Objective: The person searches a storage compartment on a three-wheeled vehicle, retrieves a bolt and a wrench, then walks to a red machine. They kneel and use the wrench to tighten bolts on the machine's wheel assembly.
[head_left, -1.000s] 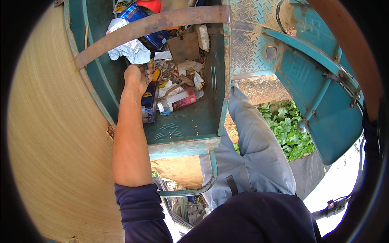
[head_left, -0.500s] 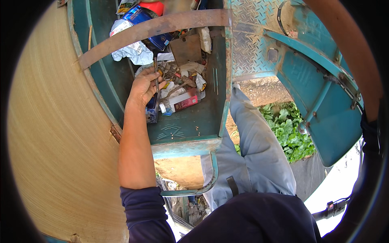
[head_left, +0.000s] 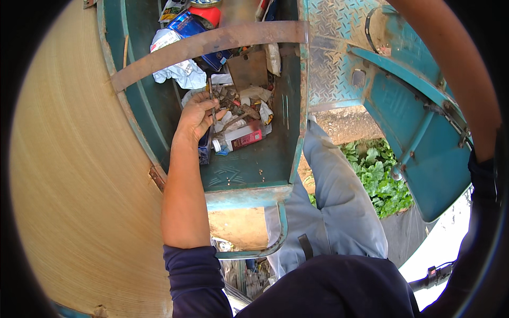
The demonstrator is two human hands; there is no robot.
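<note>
My left hand (head_left: 196,115) reaches into a teal metal box (head_left: 244,172), its fingers closed round a thin dark rod-like piece (head_left: 210,88) that stands nearly lengthwise to the box. What kind of tool it is cannot be made out. Just right of the hand lies a clear plastic bottle (head_left: 241,137) with a pink label and white cap. Loose scraps and wrappers (head_left: 249,100) surround it, and a dark blue carton (head_left: 204,148) sits below the fingers. My right forearm (head_left: 456,53) runs up past the top right edge, so that hand is out of sight.
A rusty curved metal strap (head_left: 212,45) spans the box. Beyond lie a crumpled pale bag (head_left: 180,71), blue packaging (head_left: 188,25) and a red object (head_left: 207,15). Wood-grained board (head_left: 85,159) stands left; a teal panel (head_left: 408,153), tread plate (head_left: 334,79) and leafy plants (head_left: 371,175) are right.
The whole view has shifted slightly, so the box and its contents sit a little lower and farther right. My left hand keeps its hold on the thin dark piece.
</note>
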